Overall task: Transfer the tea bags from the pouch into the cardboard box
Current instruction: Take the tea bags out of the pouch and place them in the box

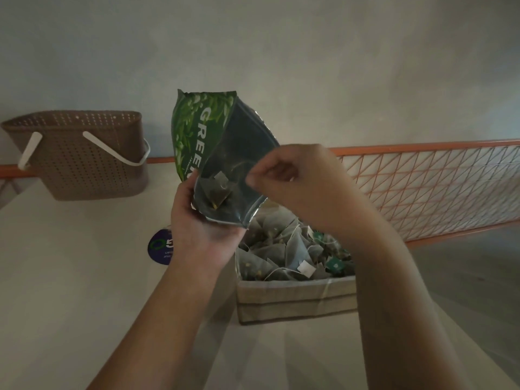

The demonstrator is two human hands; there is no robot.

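A green tea pouch (pixel 197 128) is held up over the table, its open mouth turned toward me and tilted down. My left hand (pixel 199 223) grips the pouch's lower left edge. Its upper right rim is pinched by my right hand (pixel 289 175), which keeps the mouth spread. One pyramid tea bag (pixel 218 192) lies inside, near the opening. Right below stands the cardboard box (pixel 295 299), heaped with several tea bags (pixel 284 246), strings and tags.
A brown perforated basket (pixel 81 156) with white handles stands at the back left of the pale table (pixel 70 277). An orange wire-mesh rail (pixel 427 187) runs along the right. A dark round sticker (pixel 160 246) lies on the table beside my left hand.
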